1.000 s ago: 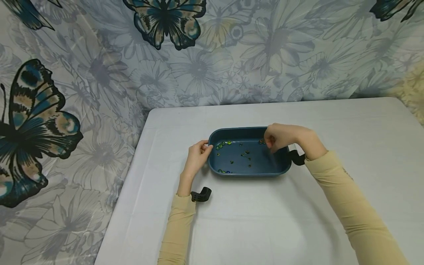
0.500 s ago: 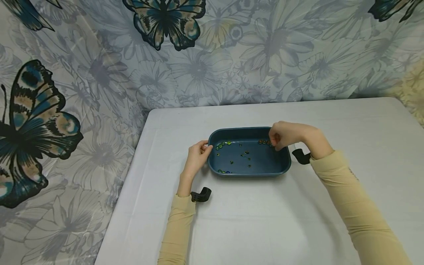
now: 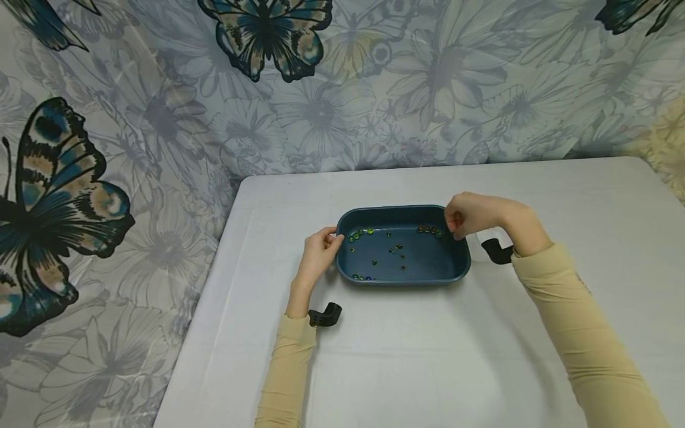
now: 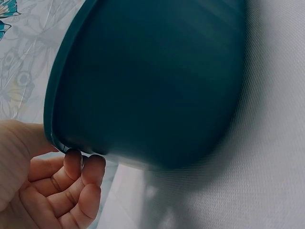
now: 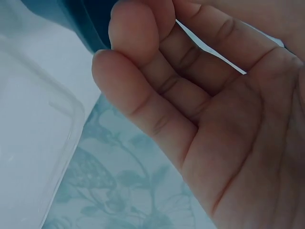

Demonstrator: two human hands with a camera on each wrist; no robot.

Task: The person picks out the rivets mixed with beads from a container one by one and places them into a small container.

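Note:
A dark blue oval-cornered tray lies on the table. My left hand pinches its left rim, thumb on top; in the left wrist view the fingers curl under that rim. At the far right corner, my right hand has curled fingers right at the rim, and the right wrist view shows the fingertips against the blue edge. Inside the tray, small shiny green pieces line the far left, reddish-brown ones the far right, and bluish ones the near left. Several small olive pieces are scattered mid-tray.
A white cloth covers the table. Behind and to the left hangs a patterned butterfly-and-flower drape. Black wrist devices sit on both wrists, the left one over the cloth and the right one beside the tray.
My right hand has moved right and slightly back, from inside the tray to its far right rim, uncovering the reddish-brown row. The left hand and tray have stayed put.

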